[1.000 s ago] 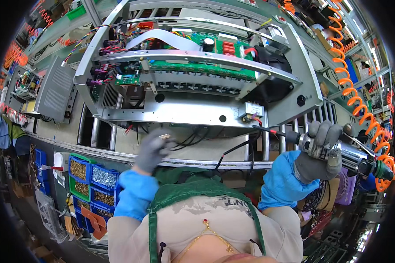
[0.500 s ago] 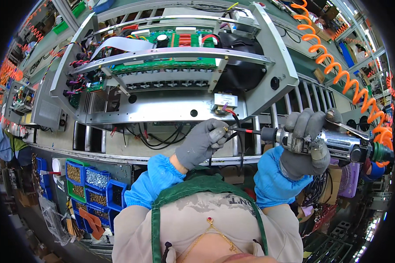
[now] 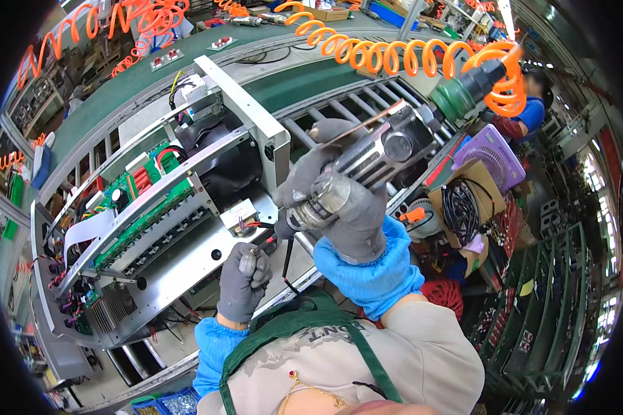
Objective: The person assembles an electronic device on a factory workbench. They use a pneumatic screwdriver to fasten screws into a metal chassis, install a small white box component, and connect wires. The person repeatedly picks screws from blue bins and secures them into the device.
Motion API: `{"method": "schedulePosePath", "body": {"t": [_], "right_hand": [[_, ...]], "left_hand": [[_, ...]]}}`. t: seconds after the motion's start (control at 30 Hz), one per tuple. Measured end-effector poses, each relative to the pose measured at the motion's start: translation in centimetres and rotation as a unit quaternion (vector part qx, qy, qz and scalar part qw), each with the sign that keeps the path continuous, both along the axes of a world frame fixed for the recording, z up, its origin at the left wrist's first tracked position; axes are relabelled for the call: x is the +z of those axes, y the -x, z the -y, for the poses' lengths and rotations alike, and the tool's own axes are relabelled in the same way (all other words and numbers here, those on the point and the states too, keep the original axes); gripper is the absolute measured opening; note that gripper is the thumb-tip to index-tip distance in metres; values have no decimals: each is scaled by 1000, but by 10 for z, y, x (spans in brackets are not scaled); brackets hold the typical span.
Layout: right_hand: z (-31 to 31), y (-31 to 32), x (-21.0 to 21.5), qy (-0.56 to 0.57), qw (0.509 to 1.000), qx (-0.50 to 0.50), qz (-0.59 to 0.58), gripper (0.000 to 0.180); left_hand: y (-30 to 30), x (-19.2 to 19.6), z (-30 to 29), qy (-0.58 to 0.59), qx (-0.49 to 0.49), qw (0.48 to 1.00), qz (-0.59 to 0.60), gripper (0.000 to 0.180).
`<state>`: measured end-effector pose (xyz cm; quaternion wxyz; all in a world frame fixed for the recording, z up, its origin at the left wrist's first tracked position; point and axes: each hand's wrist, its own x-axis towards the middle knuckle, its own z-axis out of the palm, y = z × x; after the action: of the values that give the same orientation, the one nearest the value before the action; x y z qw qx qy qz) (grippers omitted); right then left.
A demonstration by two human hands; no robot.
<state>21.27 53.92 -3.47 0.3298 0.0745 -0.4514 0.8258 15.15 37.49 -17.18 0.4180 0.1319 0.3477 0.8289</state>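
My right hand (image 3: 353, 214), in a grey glove, is wrapped round a silver air screwdriver (image 3: 387, 149) held at a slant. Its bit points down-left toward my left hand (image 3: 244, 282), also gloved. Those fingers are curled and pinched close by the bit's end; whatever sits between them is too small to make out. Just beyond them, a small transformer (image 3: 241, 217) with red and black leads sits on the floor of an open metal chassis (image 3: 176, 280). Inside the chassis are a green circuit board (image 3: 121, 187) and a black rounded housing (image 3: 232, 166).
An orange coiled air hose (image 3: 394, 57) runs from the driver's green connector. The chassis stands over a roller conveyor (image 3: 325, 111). To the right are a carton (image 3: 488, 190) with black cables, a purple fan-like panel (image 3: 488, 155) and a co-worker in blue (image 3: 531, 111). Blue screw bins (image 3: 180, 401) stand lower left.
My view has turned to the right, so the chassis now appears farther left and tilted. The driver has swung from nearly level to a steep slant. My left hand stays by its bit.
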Motion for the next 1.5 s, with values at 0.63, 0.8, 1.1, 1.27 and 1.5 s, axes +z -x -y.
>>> {"method": "schedulePosePath", "body": {"t": [0.63,0.8,1.1,1.27,1.5], "right_hand": [[39,24,-2,-170,955,-239,42,35],[44,47,-37,-318,893,-309,80,42],[41,66,-62,-262,910,-294,131,38],[42,78,-76,-214,935,-255,123,43],[35,96,-62,-200,928,-233,209,47]], "left_hand": [[92,-6,7,408,96,655,-629,68],[96,-26,-2,443,68,677,-584,64],[98,-35,0,432,57,715,-547,50],[97,-31,0,447,45,713,-538,50],[102,-39,2,412,42,728,-547,48]]}}
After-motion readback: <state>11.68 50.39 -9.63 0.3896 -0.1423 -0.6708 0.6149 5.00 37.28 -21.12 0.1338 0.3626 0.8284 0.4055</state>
